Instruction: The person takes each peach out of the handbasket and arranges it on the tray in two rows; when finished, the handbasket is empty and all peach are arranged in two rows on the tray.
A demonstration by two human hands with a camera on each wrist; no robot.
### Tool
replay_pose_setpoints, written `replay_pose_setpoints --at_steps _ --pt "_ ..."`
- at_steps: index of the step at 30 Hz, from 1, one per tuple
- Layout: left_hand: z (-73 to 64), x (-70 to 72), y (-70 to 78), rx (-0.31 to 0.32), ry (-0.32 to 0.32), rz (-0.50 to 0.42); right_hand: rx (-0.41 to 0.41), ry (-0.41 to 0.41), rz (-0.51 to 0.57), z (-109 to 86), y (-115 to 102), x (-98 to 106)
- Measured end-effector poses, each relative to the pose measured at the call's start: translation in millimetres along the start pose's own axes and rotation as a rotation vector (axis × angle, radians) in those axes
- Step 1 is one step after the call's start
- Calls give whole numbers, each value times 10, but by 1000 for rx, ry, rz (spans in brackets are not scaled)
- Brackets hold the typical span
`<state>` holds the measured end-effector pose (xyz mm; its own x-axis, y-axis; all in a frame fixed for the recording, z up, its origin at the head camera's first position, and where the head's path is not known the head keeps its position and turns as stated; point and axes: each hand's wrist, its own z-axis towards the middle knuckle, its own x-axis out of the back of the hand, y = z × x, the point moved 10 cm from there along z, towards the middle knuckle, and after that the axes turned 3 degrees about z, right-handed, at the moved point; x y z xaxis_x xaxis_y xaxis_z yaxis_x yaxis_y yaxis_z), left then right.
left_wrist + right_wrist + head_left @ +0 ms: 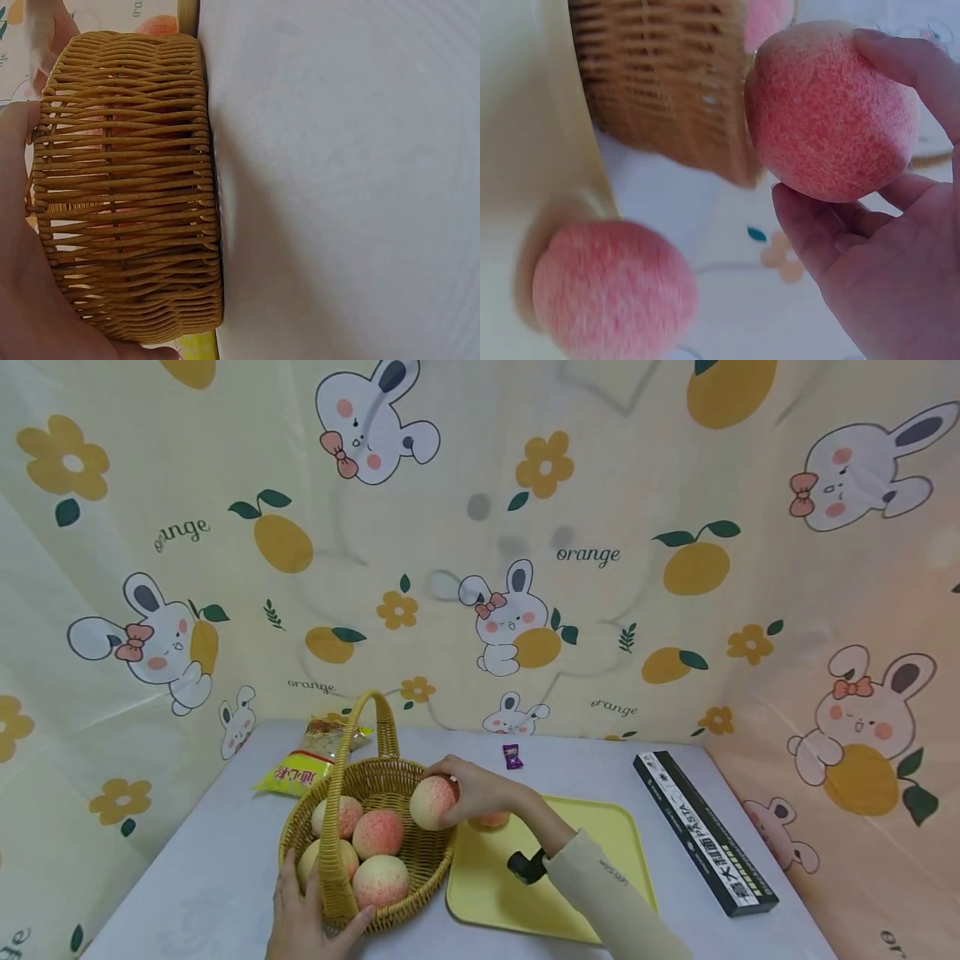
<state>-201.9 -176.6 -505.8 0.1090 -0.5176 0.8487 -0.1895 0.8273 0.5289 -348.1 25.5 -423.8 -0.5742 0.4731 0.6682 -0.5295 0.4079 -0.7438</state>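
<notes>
Head view: The right hand [483, 791] held a peach [432, 803] over the right part of a wicker basket [420, 897], thumb and fingers clamped on the fruit. The left hand [307, 910] gripped the basket's near left side, thumb on the near edge, fingers along the left wall. Four more peaches [378, 833] lay inside, grouped toward the left and near side, with the handle [387, 735] arching above. One further peach [491, 820] sat on a yellow tray [480, 893], just right of the basket and partly hidden by the right hand. Behind the basket on the left: a yellow-and-clear bag [300, 770]. Beyond the tray: a small purple packet [512, 757]. To its right: a long black box [705, 835].

Left wrist view: The hand lay around the upper basket wall; the basket stood on the white table [345, 187]. Reddish fruit showed through the weave gaps.

Right wrist view: Thumb and fingers were closed on opposite sides of the held peach, near the basket rim; contact with the rim could not be determined.
</notes>
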Motion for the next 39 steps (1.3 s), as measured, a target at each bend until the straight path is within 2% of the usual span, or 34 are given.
replay_pose_setpoints --at_steps 14,24,31,39 --pt "3 9 7 13 -20 1 -46 175 103 -448 273 588" --pt "7 4 -4 17 -26 -6 -87 259 127 -796 566 788" --pt "-3 10 -13 0 -9 -9 -148 301 131 -1063 797 896" --pt "11 1 1 2 -14 -5 -174 315 147 -1218 940 943"
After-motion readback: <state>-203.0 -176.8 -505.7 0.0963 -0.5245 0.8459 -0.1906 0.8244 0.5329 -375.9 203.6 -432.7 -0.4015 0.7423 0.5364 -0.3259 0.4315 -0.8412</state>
